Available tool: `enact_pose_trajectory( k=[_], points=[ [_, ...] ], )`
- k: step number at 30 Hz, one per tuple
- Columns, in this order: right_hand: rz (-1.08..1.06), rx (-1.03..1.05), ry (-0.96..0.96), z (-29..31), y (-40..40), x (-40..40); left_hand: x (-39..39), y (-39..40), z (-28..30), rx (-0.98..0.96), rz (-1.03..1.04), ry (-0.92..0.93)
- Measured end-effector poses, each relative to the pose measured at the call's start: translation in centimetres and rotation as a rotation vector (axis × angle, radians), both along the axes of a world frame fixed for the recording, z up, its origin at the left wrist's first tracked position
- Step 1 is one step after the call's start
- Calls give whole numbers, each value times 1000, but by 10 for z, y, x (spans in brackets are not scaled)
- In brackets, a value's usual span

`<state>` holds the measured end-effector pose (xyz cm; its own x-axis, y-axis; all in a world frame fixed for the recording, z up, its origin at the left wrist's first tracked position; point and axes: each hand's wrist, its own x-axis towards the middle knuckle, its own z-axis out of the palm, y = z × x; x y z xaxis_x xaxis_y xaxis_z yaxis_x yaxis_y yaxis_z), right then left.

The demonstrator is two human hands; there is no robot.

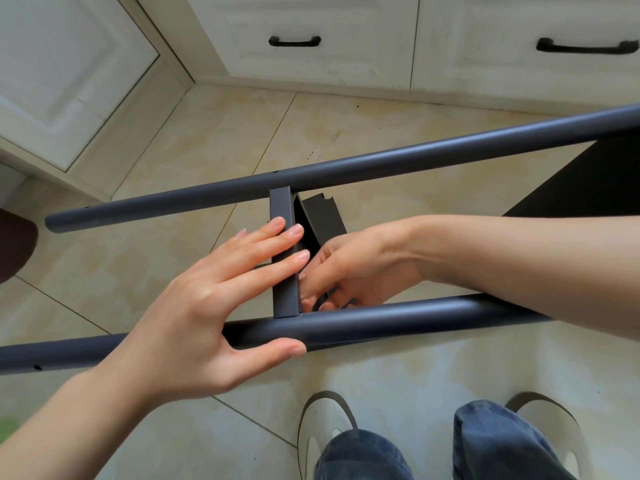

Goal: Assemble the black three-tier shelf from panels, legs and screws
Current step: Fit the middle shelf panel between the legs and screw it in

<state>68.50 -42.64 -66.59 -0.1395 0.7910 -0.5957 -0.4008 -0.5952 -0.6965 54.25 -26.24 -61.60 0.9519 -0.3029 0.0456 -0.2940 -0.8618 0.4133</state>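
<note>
I look down on two dark round legs running across the view: the far leg (pixel 346 168) slants from nine o'clock up toward two o'clock, and the near leg (pixel 398 320) crosses lower, from eight o'clock toward three. Between them a short dark crossbar (pixel 282 209) stands at the centre, its ends meeting both legs. My left hand (pixel 207 306) comes in from seven o'clock; its grip is spread wide, straight fingers (pixel 270 237) laid flat across the crossbar and the thumb pressed along the near leg's front side. My right hand (pixel 353 268) reaches in from three o'clock, just right of the crossbar, fingers curled downward behind the near leg; I cannot tell whether its grip has hold of anything, as the fingertips are hidden. A black panel (pixel 571 181) shows at three o'clock below the far leg, and a smaller black piece (pixel 322 216) juts up just right of the crossbar. Beneath lies a beige tiled floor (pixel 173 150); white cabinets (pixel 311 15) with black handles fill twelve o'clock. My denim knees and pale slippers (pixel 318 427) sit at five o'clock.
</note>
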Motion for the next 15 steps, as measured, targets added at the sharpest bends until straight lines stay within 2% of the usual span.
enact_pose_trajectory(
  k=[9,15],
  points=[
    [9,20,47,-4,0,-2,0,0,0,11,-5,-10],
    [11,4,-4,-6,2,-5,0,1,-1,10,-10,-18]
  ],
)
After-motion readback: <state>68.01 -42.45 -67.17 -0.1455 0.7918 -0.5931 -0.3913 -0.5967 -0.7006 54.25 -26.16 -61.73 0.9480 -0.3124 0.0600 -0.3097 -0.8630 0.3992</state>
